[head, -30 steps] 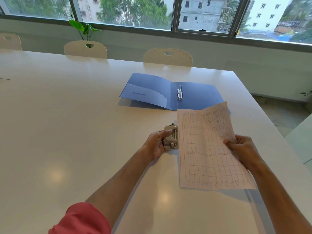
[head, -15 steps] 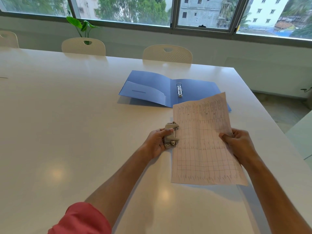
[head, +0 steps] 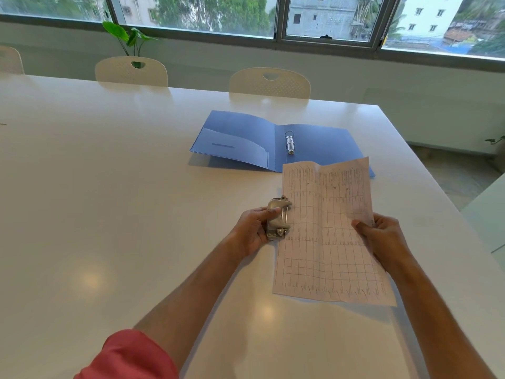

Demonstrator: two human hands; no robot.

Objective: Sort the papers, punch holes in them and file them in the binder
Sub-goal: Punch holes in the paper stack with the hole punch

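A large glossy white table (head: 109, 214) carries an open blue cardboard ring binder (head: 240, 140), lying flat. Nearer than the binder, a small grey metal hole punch (head: 277, 218) stands on the tabletop.

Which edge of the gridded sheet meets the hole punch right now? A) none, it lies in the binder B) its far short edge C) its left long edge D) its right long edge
C: the left hand grips the hole punch against the sheet's left long edge, while the right hand holds the opposite edge.
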